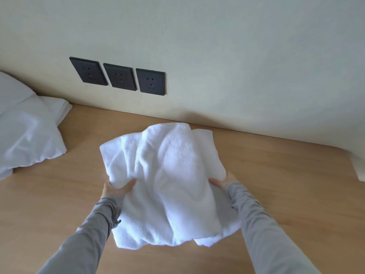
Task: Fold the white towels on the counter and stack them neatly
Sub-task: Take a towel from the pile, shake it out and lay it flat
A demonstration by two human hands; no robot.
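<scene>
A rumpled white towel (169, 180) lies bunched in the middle of the wooden counter (276, 194), raised in folds between my hands. My left hand (116, 187) grips the towel's left edge, thumb on top and fingers hidden under the cloth. On the right edge, my right hand (223, 181) holds the cloth the same way, its fingers mostly covered. Both arms wear grey sleeves. The towel's near end drapes loosely toward me.
A white pillow (23, 131) and a stack of folded white cloth (59, 107) sit at the far left of the counter. Three dark wall sockets (118, 76) are on the wall behind. A white object (358, 167) juts in at the right edge.
</scene>
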